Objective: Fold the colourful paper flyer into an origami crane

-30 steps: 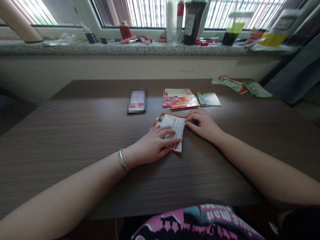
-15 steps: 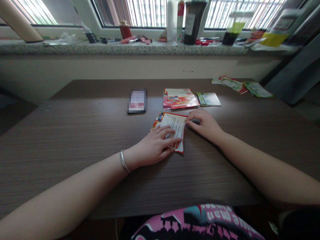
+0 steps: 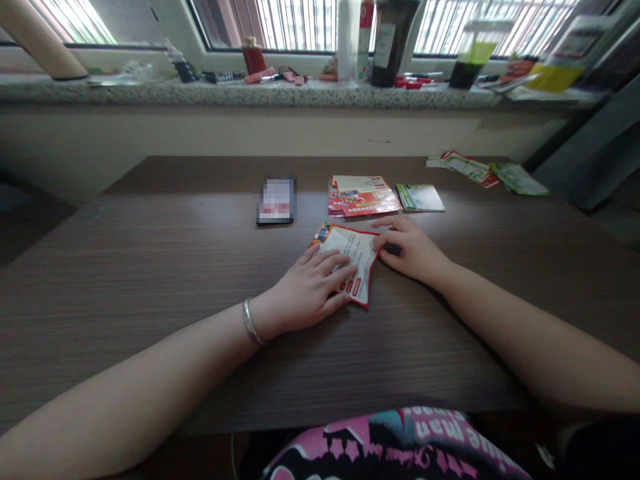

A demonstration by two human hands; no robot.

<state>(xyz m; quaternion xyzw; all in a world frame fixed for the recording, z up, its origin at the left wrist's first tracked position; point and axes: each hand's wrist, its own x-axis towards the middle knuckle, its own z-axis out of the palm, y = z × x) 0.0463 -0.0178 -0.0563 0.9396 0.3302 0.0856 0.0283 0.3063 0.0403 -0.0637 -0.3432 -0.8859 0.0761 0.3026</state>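
Observation:
A white leaflet with a red and orange border point(image 3: 356, 248) lies on the table in front of me, its right edge bowed and slightly lifted. My left hand point(image 3: 320, 283), a silver bangle at its wrist, rests flat across the leaflet's left part with fingers spread, hiding some of the print. At the upper right corner, the thumb and index finger of my right hand point(image 3: 407, 247) close on the leaflet's edge. Just beyond is a stack of red and cream leaflets point(image 3: 367, 203), with a small stack of green and white cards point(image 3: 421, 198) at its right.
A phone with a blurred screen point(image 3: 277, 201) lies on the brown table point(image 3: 150, 267) to the left. Several green and red packets point(image 3: 473, 168) are at the far right. Bottles, a dark cup point(image 3: 393, 47) and pens stand or lie on the granite windowsill point(image 3: 300, 95).
The leaflet has shifted a little to the right, its upper right corner drawn along by my right hand. My left hand stays flat on it. The view has tilted slightly.

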